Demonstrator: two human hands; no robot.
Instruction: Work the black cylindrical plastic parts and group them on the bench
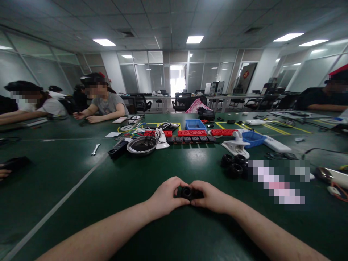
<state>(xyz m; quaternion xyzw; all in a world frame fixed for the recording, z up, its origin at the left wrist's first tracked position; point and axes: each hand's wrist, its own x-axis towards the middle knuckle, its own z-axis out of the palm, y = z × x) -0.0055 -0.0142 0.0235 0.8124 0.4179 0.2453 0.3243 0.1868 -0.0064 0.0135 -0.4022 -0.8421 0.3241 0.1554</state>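
The fingers (178,180) of the left hand (165,194) and those of the right hand (211,196) were curled around a small black ring-shaped part (186,192), gripping it from both sides just above or on the green tabletop (152,235); contact with the surface was hard to judge. The part's round opening faced up toward the camera, while its sides and underside were largely hidden by the grip. Both forearms ran out of view at the bottom edge. To the right, a cluster of similar black parts (235,169) sat beside a pixelated patch that masked whatever lay there. Farther back, a metal bowl (142,145) held something dark, too dim to make out, with a wrench (95,149) lying to its left. At the left edge, a co-worker's hand (3,173), mostly cut off, was at a black object (17,164).
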